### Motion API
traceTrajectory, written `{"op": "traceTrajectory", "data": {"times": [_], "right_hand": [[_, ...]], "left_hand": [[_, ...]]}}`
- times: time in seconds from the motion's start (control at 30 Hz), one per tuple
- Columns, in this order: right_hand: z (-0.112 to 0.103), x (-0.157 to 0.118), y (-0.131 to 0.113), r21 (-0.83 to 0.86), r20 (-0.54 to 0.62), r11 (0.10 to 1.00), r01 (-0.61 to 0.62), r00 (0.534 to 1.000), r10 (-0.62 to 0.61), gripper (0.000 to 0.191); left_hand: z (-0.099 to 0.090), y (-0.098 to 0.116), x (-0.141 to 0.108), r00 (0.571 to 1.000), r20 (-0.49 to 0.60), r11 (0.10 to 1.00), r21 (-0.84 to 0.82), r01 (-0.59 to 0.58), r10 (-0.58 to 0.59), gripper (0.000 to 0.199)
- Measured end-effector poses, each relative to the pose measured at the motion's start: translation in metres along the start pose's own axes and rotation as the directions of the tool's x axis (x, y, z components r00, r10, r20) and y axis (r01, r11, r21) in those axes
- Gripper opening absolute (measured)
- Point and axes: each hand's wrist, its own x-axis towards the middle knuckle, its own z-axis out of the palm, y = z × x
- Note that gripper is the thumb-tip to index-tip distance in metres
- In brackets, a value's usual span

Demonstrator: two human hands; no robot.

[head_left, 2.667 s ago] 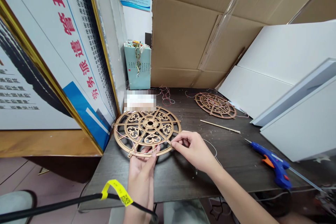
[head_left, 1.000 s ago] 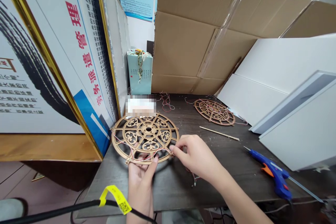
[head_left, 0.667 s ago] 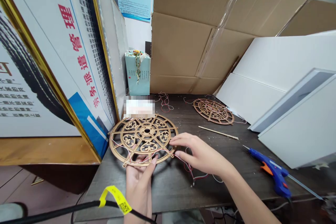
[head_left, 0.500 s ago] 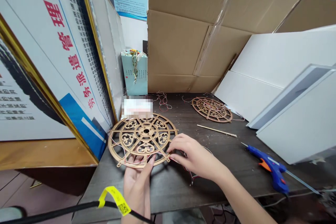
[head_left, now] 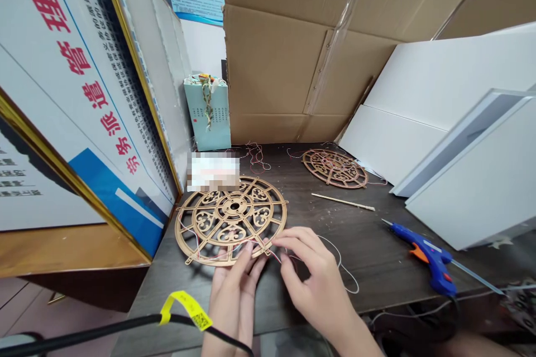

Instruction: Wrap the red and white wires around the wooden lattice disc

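My left hand [head_left: 234, 295] grips the near rim of a round wooden lattice disc [head_left: 274, 212], its thumb on top and fingers underneath. The disc has cut-out scroll patterns and small tabs around the edge, and is tilted with its near side raised. A thin red-and-white wire [head_left: 196, 240] runs along the near left part of the rim. At the near right tab my right hand [head_left: 314, 273] has its fingertips against the edge. Its bent fingers and thumb are closed about the wire, whose loose end [head_left: 354, 290] loops out on the right.
A second lattice disc [head_left: 307, 164] with wires lies farther back, near a thin stick [head_left: 343, 202]. A blue glue gun [head_left: 422, 248] lies on the right. Cardboard [head_left: 272, 61], white panels [head_left: 389, 139] and a framed board [head_left: 138, 89] border the table. A black cable [head_left: 113, 326] crosses the foreground.
My right thumb has drawn back from the rim, and my right hand sits slightly lower and to the right. My left hand has moved slightly right. The camera view has shifted a little.
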Motion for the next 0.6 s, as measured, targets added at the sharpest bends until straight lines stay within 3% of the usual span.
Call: {"op": "traceTrajectory", "data": {"times": [0.07,0.2,0.4,0.6], "right_hand": [[0.005,-0.010,-0.003,0.025,-0.075,0.997,-0.078,0.994,0.079,0.019],[0.013,-0.021,-0.007,0.063,-0.064,0.973,-0.222,0.972,0.226,0.013],[0.021,-0.025,-0.009,0.052,-0.061,0.983,-0.177,0.982,0.180,0.017],[0.021,-0.025,-0.004,0.028,-0.020,0.968,-0.248,0.968,0.249,0.019]], "left_hand": [[-0.003,-0.002,0.004,1.000,0.002,1.000,-0.012,0.017,-0.017,0.030],[-0.008,-0.005,0.009,0.999,0.043,0.999,-0.020,0.030,-0.029,0.025],[-0.002,-0.009,0.006,0.999,0.033,1.000,-0.021,-0.003,0.004,0.028],[0.004,-0.014,0.003,0.994,0.058,0.995,0.029,-0.099,0.098,0.034]]}}
